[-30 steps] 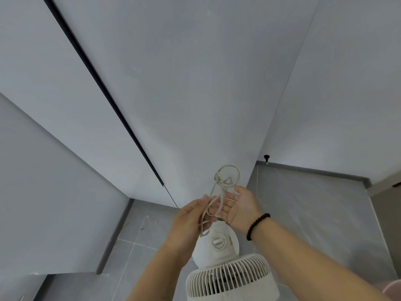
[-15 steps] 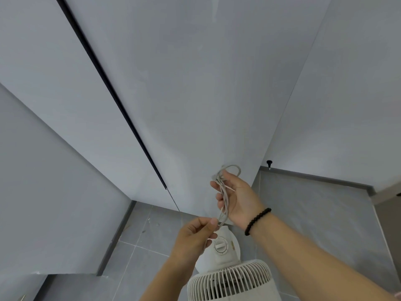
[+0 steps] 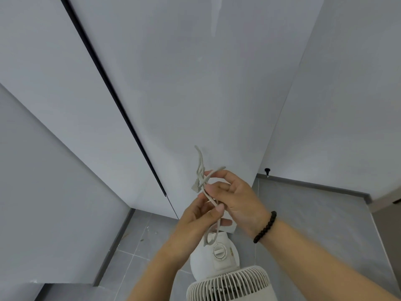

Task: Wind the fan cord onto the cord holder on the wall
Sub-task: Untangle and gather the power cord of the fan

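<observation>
Pale grey wall panels fill most of what we see, meeting a grey tiled floor below. In front of the central panel, close to its lower end, we find the fan cord, a thin off-white cable bunched into loose loops, with one strand poking upward and another sticking out to the right. The right hand has its fingers curled round the bunch, pinching it near the top. The left hand comes up from below with its thumb pressed on a strand, gripping the cord just under the right hand; the two hands touch. From there the cord drops in a loop to the white fan, which stands on the floor directly beneath the hands (we see its rounded motor housing with a round dial and the ribbed grille at the bottom edge). A black bead bracelet circles the right wrist. A dark vertical gap divides the panels at left, and a small black door stop sits at the foot of the right-hand wall. We cannot make out a cord holder.
</observation>
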`<state>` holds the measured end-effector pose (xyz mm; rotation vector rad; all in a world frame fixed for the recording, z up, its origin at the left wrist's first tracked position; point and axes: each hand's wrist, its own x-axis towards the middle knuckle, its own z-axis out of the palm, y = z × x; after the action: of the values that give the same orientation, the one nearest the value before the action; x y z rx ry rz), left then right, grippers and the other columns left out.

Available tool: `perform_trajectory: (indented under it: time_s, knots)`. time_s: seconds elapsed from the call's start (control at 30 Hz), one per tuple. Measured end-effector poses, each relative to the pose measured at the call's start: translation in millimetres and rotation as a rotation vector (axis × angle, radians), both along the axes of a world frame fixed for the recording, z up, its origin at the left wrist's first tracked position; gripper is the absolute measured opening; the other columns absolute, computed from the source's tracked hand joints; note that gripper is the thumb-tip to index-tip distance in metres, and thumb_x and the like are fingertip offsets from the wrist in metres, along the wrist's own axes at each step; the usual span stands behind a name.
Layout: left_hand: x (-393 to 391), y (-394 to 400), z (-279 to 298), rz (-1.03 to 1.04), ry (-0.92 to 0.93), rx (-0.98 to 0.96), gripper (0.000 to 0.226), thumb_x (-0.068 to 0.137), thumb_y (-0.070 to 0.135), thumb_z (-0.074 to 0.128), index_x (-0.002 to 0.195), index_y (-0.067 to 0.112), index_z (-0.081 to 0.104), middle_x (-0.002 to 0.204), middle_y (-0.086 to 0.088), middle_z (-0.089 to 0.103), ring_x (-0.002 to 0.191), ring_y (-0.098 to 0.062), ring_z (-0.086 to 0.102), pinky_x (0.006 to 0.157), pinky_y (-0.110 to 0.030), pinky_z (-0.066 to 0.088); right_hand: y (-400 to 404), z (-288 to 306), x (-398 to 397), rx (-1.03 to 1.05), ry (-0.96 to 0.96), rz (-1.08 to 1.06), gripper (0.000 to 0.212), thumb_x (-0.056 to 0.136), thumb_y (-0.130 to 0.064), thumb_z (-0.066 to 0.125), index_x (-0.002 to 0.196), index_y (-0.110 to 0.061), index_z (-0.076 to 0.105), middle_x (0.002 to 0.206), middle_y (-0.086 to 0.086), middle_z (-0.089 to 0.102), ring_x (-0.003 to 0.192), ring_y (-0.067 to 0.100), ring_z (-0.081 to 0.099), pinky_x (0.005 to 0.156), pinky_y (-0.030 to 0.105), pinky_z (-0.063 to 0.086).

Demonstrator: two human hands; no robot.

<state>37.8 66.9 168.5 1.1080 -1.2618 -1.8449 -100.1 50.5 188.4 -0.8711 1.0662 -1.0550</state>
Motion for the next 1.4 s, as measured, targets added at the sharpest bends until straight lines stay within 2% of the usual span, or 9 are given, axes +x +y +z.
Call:
perform_trajectory:
  time_s: [0.1,0.27,0.43,0.53,0.77,0.87,1.03,1.23,1.4]
  knots:
    - [-3,-1,17,0.002,-0.070,-0.143,0.038,0.087,0.036,0.064,0.121,0.018,0.059,0.104,-0.015,0.070,0.087,-0.018,0.072,0.084,-0.030,0.056,-1,21,-2,-0.093,0.035,0.003,0.024,0.087,-0.001,0.062,0.110,-0.008,0.060,0.075,0.005,0.072,0.068,0.012,0.069,0.058,0.022,0.053]
    - [-5,-5,41,0.033,-0.143,-0.347,0.022,0.097,0.019,0.053,0.116,0.016,0.063,0.099,-0.004,0.075,0.101,-0.018,0.069,0.095,-0.026,0.050,-4,49,-11,-0.223,0.148,-0.020,0.023,0.085,0.003,0.063,0.105,-0.009,0.063,0.090,0.009,0.075,0.091,0.028,0.070,0.078,0.045,0.056]
    - [-7,-7,64,0.164,-0.253,-0.473,0.025,0.102,0.018,0.044,0.099,0.022,0.069,0.082,0.009,0.074,0.086,-0.005,0.066,0.076,-0.008,0.045,-4,68,-18,-0.292,0.131,-0.057,0.025,0.079,0.014,0.063,0.098,-0.002,0.066,0.090,0.011,0.073,0.081,0.014,0.071,0.073,0.022,0.056]
    - [-6,-6,69,0.185,-0.300,-0.499,0.022,0.101,0.021,0.046,0.098,0.025,0.067,0.081,0.011,0.072,0.084,-0.003,0.066,0.077,-0.010,0.046,-1,76,-20,-0.254,0.134,-0.041,0.042,0.080,0.023,0.048,0.097,-0.010,0.068,0.086,0.003,0.074,0.087,0.014,0.070,0.081,0.027,0.055]
    - [0,-7,82,0.161,-0.447,-0.552,0.019,0.095,0.032,0.058,0.090,0.034,0.076,0.087,0.032,0.067,0.088,0.010,0.057,0.073,-0.011,0.040,-2,90,-23,0.046,-0.287,-0.112,0.046,0.098,-0.044,0.036,0.114,-0.008,0.059,0.097,0.016,0.072,0.092,0.031,0.066,0.089,0.047,0.049]
    - [-1,-6,88,0.151,-0.496,-0.625,0.017,0.092,0.032,0.062,0.086,0.035,0.077,0.094,0.037,0.064,0.102,0.012,0.052,0.080,-0.009,0.041,-3,96,-26,0.027,-0.159,-0.029,0.050,0.085,-0.043,0.057,0.115,-0.003,0.058,0.093,0.012,0.070,0.082,0.025,0.067,0.087,0.043,0.049]
    - [-4,-5,84,0.251,-0.446,-0.571,0.018,0.086,0.032,0.070,0.074,0.045,0.074,0.078,0.016,0.067,0.077,-0.001,0.060,0.068,-0.008,0.044,-2,100,-22,-0.136,0.186,-0.006,0.020,0.084,-0.004,0.067,0.103,-0.007,0.069,0.087,0.006,0.068,0.083,0.020,0.066,0.086,0.032,0.055]
    - [2,-8,83,0.356,-0.306,-0.411,0.014,0.088,0.032,0.068,0.078,0.033,0.078,0.080,-0.003,0.073,0.075,-0.021,0.066,0.072,-0.026,0.054,0,93,-20,-0.149,0.145,-0.132,0.006,0.088,-0.002,0.062,0.089,-0.004,0.068,0.094,0.017,0.068,0.075,0.021,0.070,0.079,0.036,0.058]
    - [5,-9,80,0.433,-0.275,-0.323,0.025,0.093,0.018,0.061,0.075,0.026,0.076,0.066,0.006,0.068,0.063,-0.002,0.060,0.062,-0.012,0.048,1,91,-19,-0.168,0.193,-0.178,0.011,0.093,-0.011,0.057,0.091,-0.005,0.066,0.086,0.010,0.069,0.082,0.020,0.068,0.081,0.037,0.057]
